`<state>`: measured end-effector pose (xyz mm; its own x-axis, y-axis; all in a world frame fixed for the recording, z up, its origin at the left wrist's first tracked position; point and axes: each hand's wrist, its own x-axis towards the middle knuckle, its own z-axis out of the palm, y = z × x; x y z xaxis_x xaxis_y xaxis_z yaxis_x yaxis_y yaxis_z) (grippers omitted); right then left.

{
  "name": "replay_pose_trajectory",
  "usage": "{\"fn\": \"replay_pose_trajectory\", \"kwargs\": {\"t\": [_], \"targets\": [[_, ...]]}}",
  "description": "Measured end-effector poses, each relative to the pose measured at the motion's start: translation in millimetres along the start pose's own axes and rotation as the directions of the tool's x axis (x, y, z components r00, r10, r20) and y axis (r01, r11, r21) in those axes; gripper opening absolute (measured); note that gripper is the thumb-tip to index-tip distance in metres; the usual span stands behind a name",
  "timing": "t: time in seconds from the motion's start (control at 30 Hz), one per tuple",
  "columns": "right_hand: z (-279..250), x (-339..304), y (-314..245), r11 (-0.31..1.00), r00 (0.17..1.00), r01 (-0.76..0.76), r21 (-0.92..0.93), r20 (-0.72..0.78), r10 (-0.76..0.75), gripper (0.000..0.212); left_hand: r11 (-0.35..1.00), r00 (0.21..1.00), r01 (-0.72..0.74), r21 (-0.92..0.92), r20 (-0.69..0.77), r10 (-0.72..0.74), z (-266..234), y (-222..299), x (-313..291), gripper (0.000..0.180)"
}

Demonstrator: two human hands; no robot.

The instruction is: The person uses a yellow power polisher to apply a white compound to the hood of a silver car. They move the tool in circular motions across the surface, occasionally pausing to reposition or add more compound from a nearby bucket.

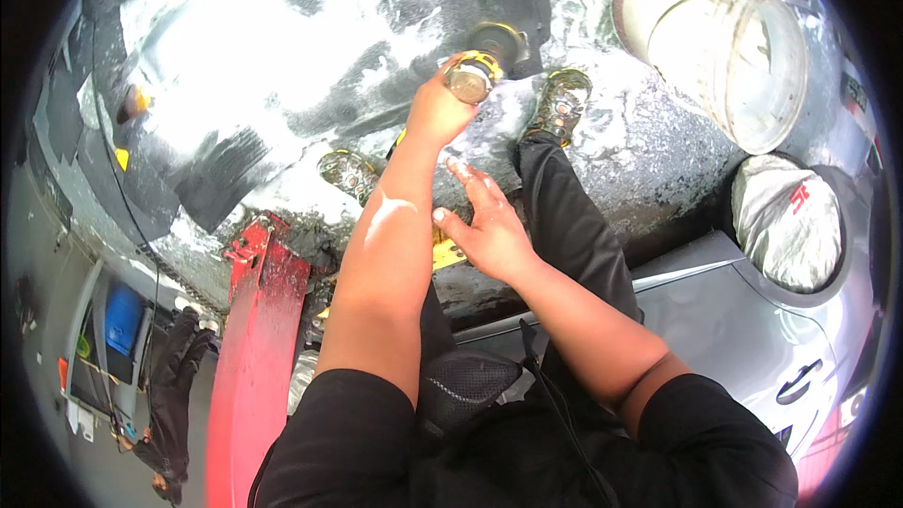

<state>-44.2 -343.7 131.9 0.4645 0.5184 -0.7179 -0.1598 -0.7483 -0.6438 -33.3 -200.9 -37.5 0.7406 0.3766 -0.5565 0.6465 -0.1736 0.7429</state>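
My left hand [442,111] is wrapped round a yellow and black power tool [475,71]. Its round dark disc [499,42] is over a dark grey sheet [404,113] smeared with white foam. Part of the tool's body is hidden behind my hand and forearm. Nearer to me, my right hand [489,230] hovers with fingers spread and nothing in it; white suds cling to its fingertips. A patch of suds also sits on my left forearm. Below the right hand shows a yellow piece [447,249], mostly covered, whose kind I cannot make out.
A whitish bucket [767,71] is at the right, beyond a silver car [743,320] with a covered wheel [788,223]. My wet shoes [564,99] flank the work. A red metal beam [259,348] and dark cable [118,169] lie left; another person [174,395] is farther left.
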Motion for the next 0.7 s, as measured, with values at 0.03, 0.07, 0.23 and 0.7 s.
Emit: {"fn": "replay_pose_trajectory", "kwargs": {"t": [0.03, 0.07, 0.23, 0.7], "targets": [[-2, 1, 3, 1.000, 1.000, -0.009, 0.013, -0.018, 0.010, 0.065, 0.991, 0.989, 0.044, -0.123, 0.148, -0.026, 12, 6, 6, 0.068], [-5, 3, 8, 0.999, 0.999, -0.028, 0.029, -0.045, 0.029, 0.063, 0.995, 0.977, 0.086, 0.057, 0.193, -0.095, 23, 39, 9, 0.068], [-37, 14, 9, 0.915, 0.956, -0.267, 0.302, -0.040, 0.292, 0.056, 0.944, 0.958, 0.167, 0.283, 0.178, -0.223, 50, 85, 30, 0.075], [-83, 39, -3, 0.886, 0.968, -0.131, 0.445, -0.137, 0.212, 0.076, 0.872, 0.871, 0.490, 0.012, 0.038, -0.490, -69, 49, 117, 0.048]]}}
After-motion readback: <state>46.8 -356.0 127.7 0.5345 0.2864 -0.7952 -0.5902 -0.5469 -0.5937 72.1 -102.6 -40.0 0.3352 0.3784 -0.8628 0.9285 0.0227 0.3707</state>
